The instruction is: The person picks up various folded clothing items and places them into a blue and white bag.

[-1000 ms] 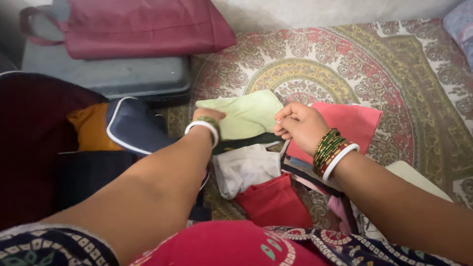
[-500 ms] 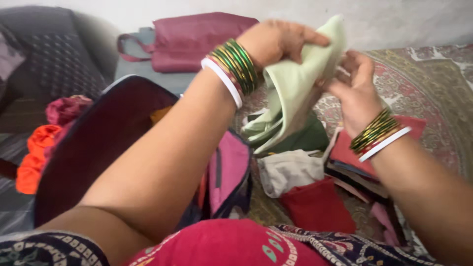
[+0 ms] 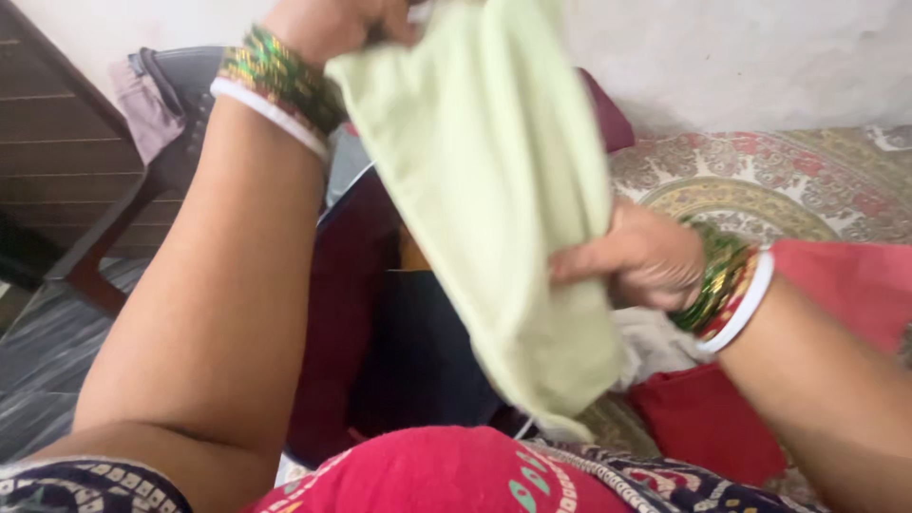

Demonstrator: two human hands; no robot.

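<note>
Single head view, close, looking down-forward over raised arms; slightly blurred, perhaps tilted left.

a: what do the hands hold?
b: the left hand (image 3: pixel 328 24), raised at the top edge, pinches a pale green cloth (image 3: pixel 494 199) that hangs down. the right hand (image 3: pixel 636 258) grips its right edge lower down.
a: and behind it?
b: an open dark suitcase (image 3: pixel 380 332), a red folded cloth (image 3: pixel 703 418), and a patterned bedspread (image 3: pixel 760 180).

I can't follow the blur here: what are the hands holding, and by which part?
Both grip the pale green cloth: the left hand pinches its top edge, raised high; the right hand grasps its right side, lower down.
</note>
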